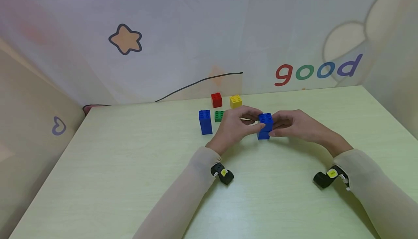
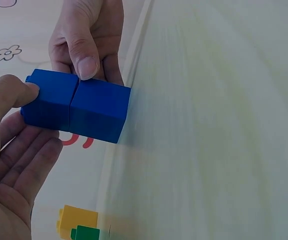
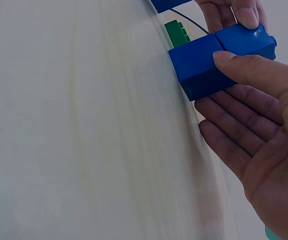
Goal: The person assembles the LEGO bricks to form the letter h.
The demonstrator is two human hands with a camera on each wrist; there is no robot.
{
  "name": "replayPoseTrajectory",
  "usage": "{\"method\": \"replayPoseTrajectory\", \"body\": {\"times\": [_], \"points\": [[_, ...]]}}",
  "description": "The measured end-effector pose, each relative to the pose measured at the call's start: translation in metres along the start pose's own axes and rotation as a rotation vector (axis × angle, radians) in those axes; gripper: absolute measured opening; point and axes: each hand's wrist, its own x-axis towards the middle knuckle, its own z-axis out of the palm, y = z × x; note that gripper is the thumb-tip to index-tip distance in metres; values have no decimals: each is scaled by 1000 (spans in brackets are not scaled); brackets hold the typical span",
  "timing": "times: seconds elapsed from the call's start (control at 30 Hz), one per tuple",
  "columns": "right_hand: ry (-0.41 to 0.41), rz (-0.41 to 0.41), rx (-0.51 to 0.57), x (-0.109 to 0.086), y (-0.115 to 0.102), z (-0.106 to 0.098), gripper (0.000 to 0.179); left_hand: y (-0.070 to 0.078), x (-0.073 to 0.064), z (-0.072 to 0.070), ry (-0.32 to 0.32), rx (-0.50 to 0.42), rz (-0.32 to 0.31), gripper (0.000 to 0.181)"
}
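Two blue toy bricks stand one on top of the other between the hands. My left hand (image 1: pixel 233 125) pinches the upper blue brick (image 2: pixel 48 102), whose studs face up. On the other side, my right hand (image 1: pixel 300 125) holds the lower blue brick (image 3: pixel 199 62), its thumb near the seam. A thin line separates the two bricks in both wrist views. Whether the lower one touches the table cannot be told.
Left of the hands stands another tall blue block (image 1: pixel 205 122). Behind the left hand are a low green brick (image 1: pixel 219 116), partly covered, a yellow brick (image 1: pixel 236 101) and a red brick (image 1: pixel 216 100). The pale table (image 1: pixel 130 166) ends at a printed backdrop (image 1: pixel 183 50).
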Motion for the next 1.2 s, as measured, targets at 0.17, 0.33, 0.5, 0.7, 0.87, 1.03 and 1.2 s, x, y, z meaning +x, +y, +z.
{"method": "replayPoseTrajectory", "body": {"times": [0.17,0.33,0.5,0.7,0.87,1.03,1.2], "points": [[0,-1,-2,1,1,-1,42,0,1,0,2,12,-3,33],[-2,-7,0,0,1,0,42,1,1,0,1,30,1,34],[-5,-10,10,0,0,0,43,1,1,0,-3,35,5,34],[0,-6,-3,0,-1,1,42,3,1,0,-2,48,17,33],[3,-4,-3,0,-2,2,41,3,2,0,-7,46,16,33],[6,-1,-17,0,-2,3,40,2,2,0,-14,50,33,33],[5,1,-14,0,-2,3,40,2,3,-1,-19,55,57,32]]}}
